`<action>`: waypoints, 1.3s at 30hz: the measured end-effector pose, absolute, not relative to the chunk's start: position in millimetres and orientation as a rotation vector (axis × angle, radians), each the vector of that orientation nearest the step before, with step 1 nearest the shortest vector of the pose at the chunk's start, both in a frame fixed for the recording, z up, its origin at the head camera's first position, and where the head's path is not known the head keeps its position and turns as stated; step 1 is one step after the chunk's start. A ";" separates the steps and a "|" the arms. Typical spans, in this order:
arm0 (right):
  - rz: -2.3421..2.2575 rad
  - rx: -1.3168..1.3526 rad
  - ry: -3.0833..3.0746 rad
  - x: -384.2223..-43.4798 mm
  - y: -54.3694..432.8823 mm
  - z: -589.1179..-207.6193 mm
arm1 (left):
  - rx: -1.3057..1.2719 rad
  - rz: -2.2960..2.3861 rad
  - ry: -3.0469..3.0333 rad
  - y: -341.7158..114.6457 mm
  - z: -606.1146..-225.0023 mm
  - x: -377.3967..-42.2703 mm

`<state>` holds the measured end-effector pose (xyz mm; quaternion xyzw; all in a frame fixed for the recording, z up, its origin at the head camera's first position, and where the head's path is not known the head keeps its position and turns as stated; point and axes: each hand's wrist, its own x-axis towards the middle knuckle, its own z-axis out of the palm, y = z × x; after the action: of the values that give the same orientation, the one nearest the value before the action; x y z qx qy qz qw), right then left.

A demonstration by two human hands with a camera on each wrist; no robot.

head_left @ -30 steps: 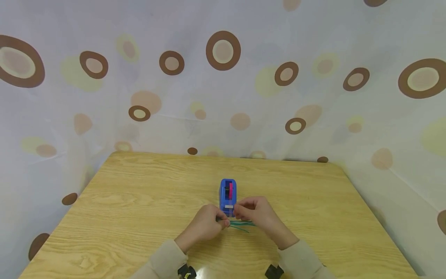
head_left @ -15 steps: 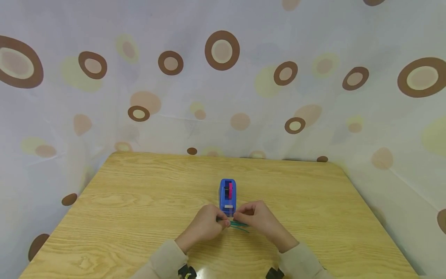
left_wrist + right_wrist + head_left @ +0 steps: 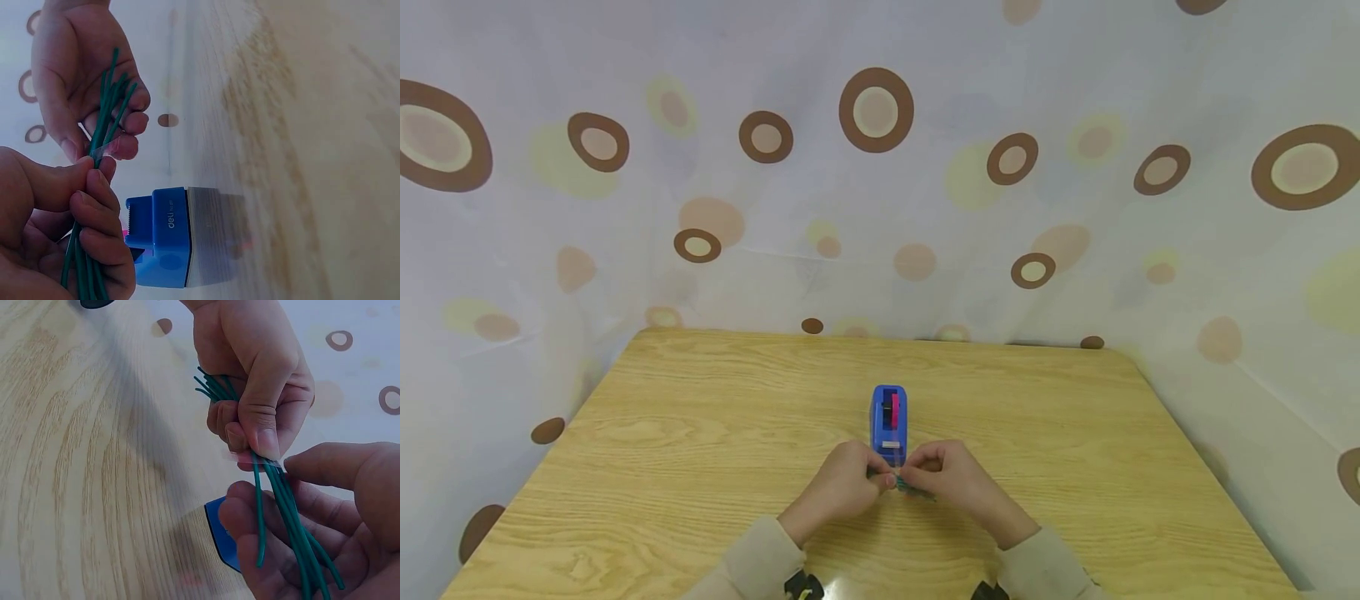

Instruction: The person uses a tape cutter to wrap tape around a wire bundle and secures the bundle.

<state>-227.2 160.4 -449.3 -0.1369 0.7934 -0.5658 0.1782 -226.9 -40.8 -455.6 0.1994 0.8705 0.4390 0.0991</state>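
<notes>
My left hand (image 3: 841, 485) grips a bundle of thin green wires (image 3: 287, 515) round its middle, with the thumb on top. A short strip of clear tape (image 3: 109, 148) lies across the bundle beside the left thumb tip, one end sticking out. My right hand (image 3: 957, 483) is close against the left, its thumb tip meeting the taped spot while its other fingers curl behind the wires. The right fingers appear to pinch the tape there, partly hidden by the wires. Just beyond both hands stands a blue tape dispenser (image 3: 877, 429) with a pink core.
The wood-grain table (image 3: 722, 400) extends around the hands. Behind it hangs a pale curtain (image 3: 820, 192) printed with brown rings. A dark wrist mount (image 3: 803, 585) shows by the left sleeve.
My right hand has moved slightly down and toward the left hand, from beside the dispenser's front to the wires. The left hand and dispenser have stayed put.
</notes>
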 end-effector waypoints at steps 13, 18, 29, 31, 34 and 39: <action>-1.629 -0.411 2.191 -226.9 158.6 -457.3 | 0.573 1.279 2.590 -40.0 -456.7 -228.4; -1.619 -0.415 2.248 -224.5 157.0 -455.3 | 0.574 1.270 2.593 -40.6 -457.0 -228.8; -1.593 -0.418 2.394 -219.5 151.5 -456.9 | 0.647 1.264 2.553 -43.4 -459.9 -231.9; -1.584 -0.423 2.417 -215.6 149.0 -451.4 | 0.646 1.254 2.538 -44.0 -460.5 -232.9; -1.587 -0.434 2.437 -208.0 144.9 -438.2 | 0.654 1.236 2.514 -44.7 -460.3 -234.1; -1.605 -0.472 2.466 -201.5 141.4 -426.6 | 0.670 1.209 2.487 -46.4 -457.4 -234.8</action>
<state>-201.5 141.4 -426.6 -0.1579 0.8248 -0.5369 0.0808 -234.8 -46.4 -457.4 0.2329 0.8645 0.4203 0.1476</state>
